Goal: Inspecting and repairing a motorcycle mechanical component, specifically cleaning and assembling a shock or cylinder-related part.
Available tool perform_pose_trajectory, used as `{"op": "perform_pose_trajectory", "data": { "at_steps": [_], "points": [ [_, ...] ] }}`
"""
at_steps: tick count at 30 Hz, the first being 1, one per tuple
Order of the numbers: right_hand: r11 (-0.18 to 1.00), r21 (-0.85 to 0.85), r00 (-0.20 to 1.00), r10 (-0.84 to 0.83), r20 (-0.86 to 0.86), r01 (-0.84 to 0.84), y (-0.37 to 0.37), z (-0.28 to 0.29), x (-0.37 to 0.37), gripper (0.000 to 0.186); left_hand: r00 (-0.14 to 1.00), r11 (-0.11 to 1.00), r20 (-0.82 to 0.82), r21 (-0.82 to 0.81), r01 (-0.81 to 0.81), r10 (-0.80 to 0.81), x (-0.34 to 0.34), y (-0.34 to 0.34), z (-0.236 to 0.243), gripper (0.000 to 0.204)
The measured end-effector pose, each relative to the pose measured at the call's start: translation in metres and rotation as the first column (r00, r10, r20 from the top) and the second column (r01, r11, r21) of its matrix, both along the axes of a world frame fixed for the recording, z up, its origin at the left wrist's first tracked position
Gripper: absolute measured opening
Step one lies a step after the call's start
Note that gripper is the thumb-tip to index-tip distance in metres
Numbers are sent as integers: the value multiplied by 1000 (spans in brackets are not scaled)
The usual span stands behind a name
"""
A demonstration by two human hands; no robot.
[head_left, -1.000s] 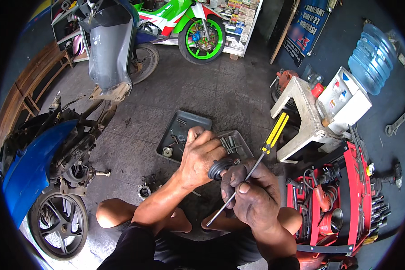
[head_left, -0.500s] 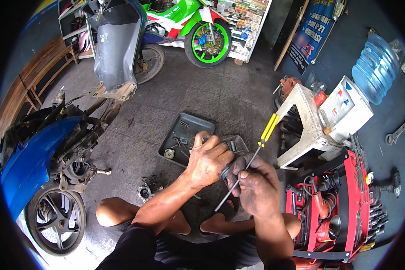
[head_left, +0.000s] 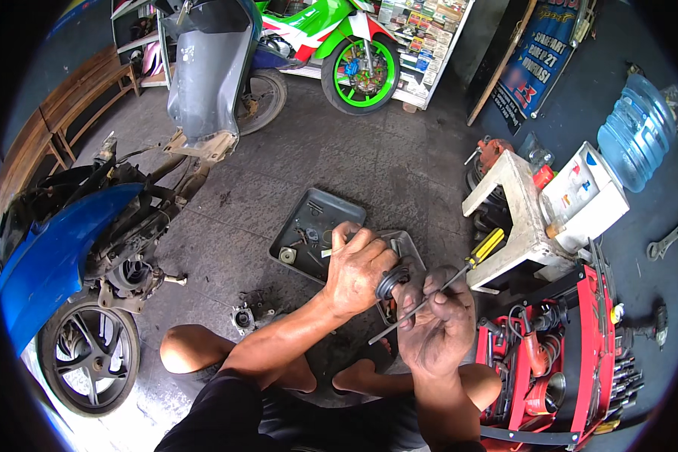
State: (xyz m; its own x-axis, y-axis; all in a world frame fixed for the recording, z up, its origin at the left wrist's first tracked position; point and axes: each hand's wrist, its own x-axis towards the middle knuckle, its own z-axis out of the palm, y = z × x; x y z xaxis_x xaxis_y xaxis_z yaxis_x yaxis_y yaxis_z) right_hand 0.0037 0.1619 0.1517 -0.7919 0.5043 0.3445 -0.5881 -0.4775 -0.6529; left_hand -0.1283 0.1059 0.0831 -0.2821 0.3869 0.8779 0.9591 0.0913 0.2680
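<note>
A stripped blue scooter stands on the concrete floor at far left. A dark grey metal parts tray lies on the floor ahead of the knees. Over its near edge, the left hand is clamped around a small black round rubber part. Just beside it, the right hand grips the thin shaft of a yellow-handled screwdriver. Further right sits a red open toolbox.

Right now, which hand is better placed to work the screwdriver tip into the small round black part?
Right. The right hand already grips the yellow-handled screwdriver's metal shaft, its tip near the small round black part. The left hand is wrapped around that part, steadying it, so it seems unavailable.
</note>
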Motion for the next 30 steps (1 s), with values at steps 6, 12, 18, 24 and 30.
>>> {"op": "perform_pose_trajectory", "data": {
  "at_steps": [6,12,18,24,30],
  "points": [
    [1000,7,994,25,104,-26,5,5,1,15,975,987,160,-11,160,-157,-11,-1,-9,21],
    [845,420,935,-355,-21,330,9,46,52,23,741,807,320,212,551,-590,-34,-16,16,28],
    [779,540,926,-377,-1,318,14,46,75,18,653,738,353,219,638,-670,-37,-34,25,31],
    [695,645,922,-387,-36,317,11,45,80,20,594,675,327,273,686,-735,-35,-39,27,32],
    [561,745,892,-442,-98,360,-1,46,78,23,593,670,316,277,689,-740,-33,-39,29,32]
  ]
}}
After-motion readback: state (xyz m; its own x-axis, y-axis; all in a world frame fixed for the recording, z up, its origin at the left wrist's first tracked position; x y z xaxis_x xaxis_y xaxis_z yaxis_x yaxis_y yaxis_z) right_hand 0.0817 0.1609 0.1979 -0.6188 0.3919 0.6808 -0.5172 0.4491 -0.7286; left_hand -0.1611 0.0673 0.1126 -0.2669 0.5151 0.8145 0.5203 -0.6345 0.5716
